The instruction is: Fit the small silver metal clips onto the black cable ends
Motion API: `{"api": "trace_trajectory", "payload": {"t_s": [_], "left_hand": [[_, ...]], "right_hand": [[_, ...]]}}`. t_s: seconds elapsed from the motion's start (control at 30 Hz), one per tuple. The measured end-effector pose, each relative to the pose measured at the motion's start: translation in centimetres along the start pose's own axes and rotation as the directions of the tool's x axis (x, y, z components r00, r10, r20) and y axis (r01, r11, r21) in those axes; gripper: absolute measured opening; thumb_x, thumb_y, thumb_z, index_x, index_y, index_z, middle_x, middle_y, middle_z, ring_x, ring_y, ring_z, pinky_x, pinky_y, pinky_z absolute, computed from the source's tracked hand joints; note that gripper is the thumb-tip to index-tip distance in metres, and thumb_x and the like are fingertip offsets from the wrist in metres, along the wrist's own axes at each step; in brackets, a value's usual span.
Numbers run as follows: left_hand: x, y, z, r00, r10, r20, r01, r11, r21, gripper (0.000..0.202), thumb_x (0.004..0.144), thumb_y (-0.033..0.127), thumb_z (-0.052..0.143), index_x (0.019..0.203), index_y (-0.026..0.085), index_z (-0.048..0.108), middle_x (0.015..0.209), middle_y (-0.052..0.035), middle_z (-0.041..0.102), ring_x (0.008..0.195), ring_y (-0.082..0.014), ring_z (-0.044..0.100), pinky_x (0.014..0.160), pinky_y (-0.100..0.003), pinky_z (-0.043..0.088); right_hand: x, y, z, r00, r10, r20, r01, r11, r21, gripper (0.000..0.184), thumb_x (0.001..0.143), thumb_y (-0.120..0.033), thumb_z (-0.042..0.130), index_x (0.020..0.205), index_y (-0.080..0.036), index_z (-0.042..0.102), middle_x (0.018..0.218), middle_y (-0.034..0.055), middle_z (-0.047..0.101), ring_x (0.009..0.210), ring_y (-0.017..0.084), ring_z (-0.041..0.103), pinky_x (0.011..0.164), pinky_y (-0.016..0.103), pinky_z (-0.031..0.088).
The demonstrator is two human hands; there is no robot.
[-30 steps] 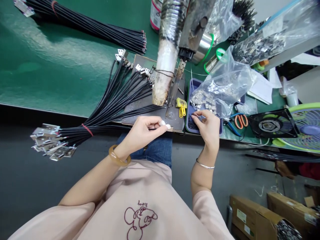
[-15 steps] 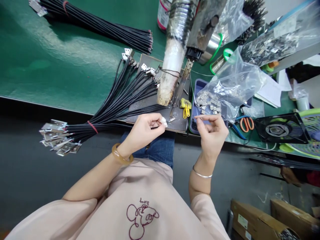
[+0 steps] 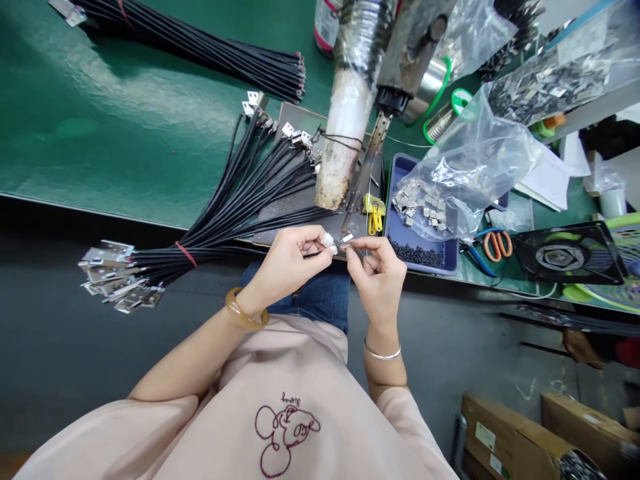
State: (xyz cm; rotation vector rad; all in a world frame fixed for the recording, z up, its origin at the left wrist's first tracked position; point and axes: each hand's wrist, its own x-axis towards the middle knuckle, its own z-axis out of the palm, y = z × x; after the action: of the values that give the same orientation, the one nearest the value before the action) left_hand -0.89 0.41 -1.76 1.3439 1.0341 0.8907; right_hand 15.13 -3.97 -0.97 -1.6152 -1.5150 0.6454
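Note:
My left hand [image 3: 297,257], with white coverings on the thumb and fingertip, pinches the end of a black cable [image 3: 312,255] at the bench's front edge. A small silver metal connector [image 3: 347,238] shows just past those fingertips. My right hand [image 3: 379,277] is closed in a pinch right beside the connector; whatever lies between its fingertips is too small to make out. To the left, a bundle of black cables [image 3: 220,233] with metal connectors fans out across a dark board [image 3: 295,222]. A soldering iron [image 3: 376,140] and a whitish nozzle [image 3: 335,153] point down above the hands.
Right of the board stands a blue tray [image 3: 451,260] with metal shells and small black pieces [image 3: 417,255]. Yellow clips [image 3: 373,215], orange-handled pliers [image 3: 495,245], a fan [image 3: 565,257] and solder spools [image 3: 447,117] are nearby. Another cable bundle [image 3: 200,50] lies at the back left.
My right hand has moved left from over the blue tray to the connector beside my left fingertips, still pinched. My left hand stays almost in place with the cable.

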Motion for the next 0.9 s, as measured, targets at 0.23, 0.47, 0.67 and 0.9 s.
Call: {"api": "trace_trajectory", "payload": {"t_s": [0.23,0.47,0.67,0.9], "left_hand": [[-0.05,0.13,0.01,1.000,0.004,0.009,-0.003,1.000,-0.017,0.012,0.077,0.023,0.064,0.069,0.014,0.061,0.062,0.0022,0.053,0.057,-0.0077,0.046,0.056,-0.020,0.039],[-0.12,-0.09,0.03,1.000,0.008,0.010,-0.008,1.000,-0.020,0.010,0.077,0.021,0.063,0.070,0.014,0.061,0.064,0.0017,0.055,0.060,-0.0084,0.049,0.059,-0.020,0.041],[-0.23,-0.18,-0.19,0.998,0.040,0.053,-0.040,0.999,0.002,0.009,0.078,0.019,0.063,0.070,0.013,0.062,0.065,0.0013,0.057,0.061,-0.0088,0.050,0.060,-0.019,0.042],[-0.53,-0.31,-0.96,0.987,0.113,0.116,-0.118,0.992,0.041,0.011,0.079,0.019,0.065,0.071,0.013,0.065,0.067,0.0000,0.058,0.062,-0.0092,0.050,0.059,-0.020,0.043]], "right_hand": [[-0.12,-0.22,0.04,0.999,0.014,-0.030,-0.015,1.000,-0.019,0.011,0.090,-0.033,0.062,0.091,-0.022,0.066,0.055,-0.0089,0.045,0.043,0.006,0.027,0.045,0.024,0.024],[-0.18,-0.20,0.28,1.000,-0.008,-0.016,0.007,0.999,-0.036,0.009,0.090,-0.030,0.062,0.093,-0.023,0.065,0.059,-0.0083,0.051,0.043,0.006,0.028,0.045,0.024,0.028],[-0.30,-0.24,0.45,0.992,-0.120,-0.028,0.112,0.973,-0.201,0.012,0.091,-0.031,0.061,0.097,-0.023,0.067,0.068,-0.0042,0.063,0.045,0.007,0.035,0.050,0.025,0.037],[0.23,-0.04,-0.39,0.999,0.042,-0.020,-0.043,0.999,-0.028,0.025,0.092,-0.043,0.062,0.104,-0.022,0.067,0.076,-0.0013,0.067,0.047,0.007,0.037,0.047,0.025,0.032]]}}
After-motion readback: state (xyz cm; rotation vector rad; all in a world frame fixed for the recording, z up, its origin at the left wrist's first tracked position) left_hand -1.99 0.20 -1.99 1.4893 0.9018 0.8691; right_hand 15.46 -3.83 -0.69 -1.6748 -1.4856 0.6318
